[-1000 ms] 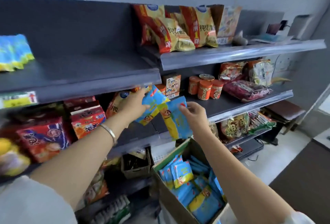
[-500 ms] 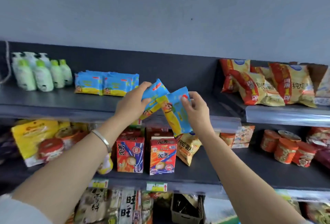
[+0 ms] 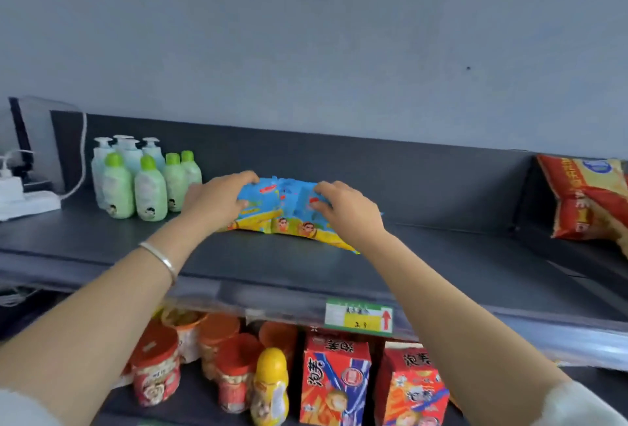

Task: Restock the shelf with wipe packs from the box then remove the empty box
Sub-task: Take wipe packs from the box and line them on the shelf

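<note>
A: Where are the wipe packs (image 3: 292,213)?

B: Lying in a row on the top shelf (image 3: 272,269), about midway along it and nearer its back edge than its front edge. Blue and yellow wrappers, leaning on one another.

A: And the hands?

B: Both are on the row. The left hand (image 3: 217,203) grips its left end, fingers curled over the top and thumb on the front. The right hand (image 3: 348,213) holds the right end, fingers (image 3: 323,189) bent over the top of the packs.

A: What's beside them?

B: Green-capped bottles (image 3: 146,184) stand just left of the left hand, toward the back edge. A red-and-yellow snack bag (image 3: 584,201) sits well apart, past the shelf's right end. A price label (image 3: 358,317) hangs on the front edge, with red cartons (image 3: 334,381) below it.
</note>
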The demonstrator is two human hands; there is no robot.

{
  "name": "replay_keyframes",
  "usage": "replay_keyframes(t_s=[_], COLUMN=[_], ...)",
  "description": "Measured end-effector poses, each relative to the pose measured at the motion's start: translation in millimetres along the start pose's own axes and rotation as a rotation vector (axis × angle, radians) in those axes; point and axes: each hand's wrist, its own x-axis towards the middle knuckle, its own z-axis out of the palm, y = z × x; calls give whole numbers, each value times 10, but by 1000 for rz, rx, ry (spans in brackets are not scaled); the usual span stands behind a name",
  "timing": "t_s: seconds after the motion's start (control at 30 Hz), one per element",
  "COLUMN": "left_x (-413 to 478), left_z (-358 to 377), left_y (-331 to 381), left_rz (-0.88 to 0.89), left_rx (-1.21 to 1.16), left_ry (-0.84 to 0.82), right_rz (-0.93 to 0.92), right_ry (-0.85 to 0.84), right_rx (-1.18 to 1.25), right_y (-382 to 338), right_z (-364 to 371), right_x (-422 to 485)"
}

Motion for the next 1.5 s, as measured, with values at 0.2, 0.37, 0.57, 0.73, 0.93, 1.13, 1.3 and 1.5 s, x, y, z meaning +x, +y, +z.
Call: replay_keyframes(t_s=[0.2, 0.37, 0.57, 0.73, 0.93, 1.13, 1.3, 1.5], left_x=[447, 658, 801, 823, 732, 460, 73, -558], left_z=[421, 677, 811, 926, 870, 741, 726, 825], left_y=[-439, -474, -532, -599, -498, 49, 898, 2126], left_rz=[169, 274, 378, 419, 393, 468, 620, 865], left_rx=[130, 47, 60, 89, 121, -21, -157, -261], left_ry=[-164, -200, -77, 26, 28, 54, 122, 148], right_rz=[-38, -13, -37, -27, -22, -13, -3, 128], right_ry=[-110, -52, -28, 15, 0, 7, 117, 190], right_rx=[-276, -346, -321, -336, -350, -268, -244, -302], right_y=[-104, 26, 105, 149, 119, 249, 662, 1380], right_z=[633, 837, 903, 983, 875, 532, 166, -457], right_x=[530, 571, 643, 653, 623, 234, -457, -1631])
